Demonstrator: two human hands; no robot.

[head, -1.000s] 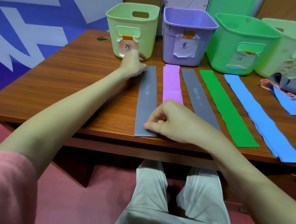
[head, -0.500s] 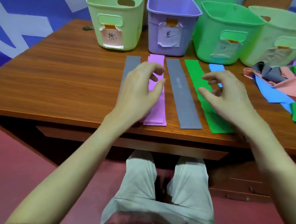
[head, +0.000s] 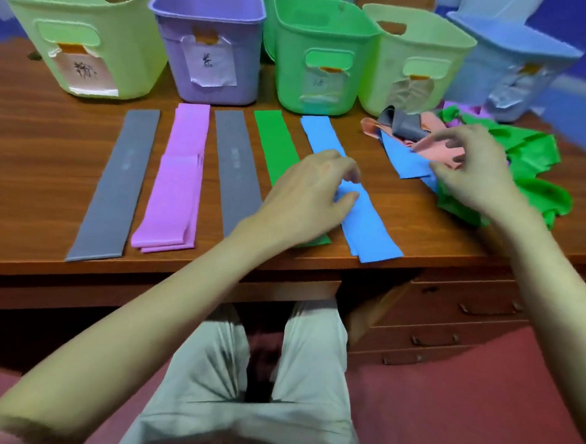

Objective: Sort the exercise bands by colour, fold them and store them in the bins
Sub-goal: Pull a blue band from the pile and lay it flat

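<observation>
I see a brown wooden table with five flat elastic exercise bands laid side by side, running from the far edge toward the near edge. From the left edge they are: a long grey rubber band, a folded pink-purple band, a second grey band, a bright green band and a sky-blue band.

Along the far edge stands a row of plastic bins, each with a paper label on its front: a pale green bin, a lilac bin, a bright green bin, another pale green bin and a light blue bin.

My left hand lies over the green and blue bands near the near edge, fingers loosely curved with the tips resting on the blue band; I cannot tell if it grips anything.

My right hand is at the loose tangled pile of unsorted bands near the right edge, a heap of green, blue, salmon and grey strips. Its fingers look spread over the salmon strip; motion blur hides any pinch.
</observation>
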